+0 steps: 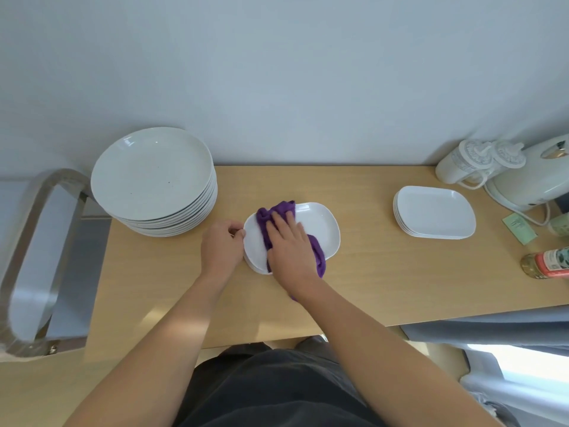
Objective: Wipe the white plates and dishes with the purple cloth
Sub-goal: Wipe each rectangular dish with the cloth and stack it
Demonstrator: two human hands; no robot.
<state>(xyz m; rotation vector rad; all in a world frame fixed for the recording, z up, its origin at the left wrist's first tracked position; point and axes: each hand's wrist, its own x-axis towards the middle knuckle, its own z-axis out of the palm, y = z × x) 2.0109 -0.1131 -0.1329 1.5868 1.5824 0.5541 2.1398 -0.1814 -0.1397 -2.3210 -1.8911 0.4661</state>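
A small stack of white oblong dishes sits in the middle of the wooden table. The purple cloth lies across the top dish, and my right hand presses flat on it. My left hand pinches the left rim of the stack. A tall stack of round white plates stands at the back left. A second stack of white oblong dishes rests at the right.
A white kettle with its cord and a white patterned jug stand at the back right by the wall. A green packet and a bottle with a red label lie at the right edge. A chair stands to the left.
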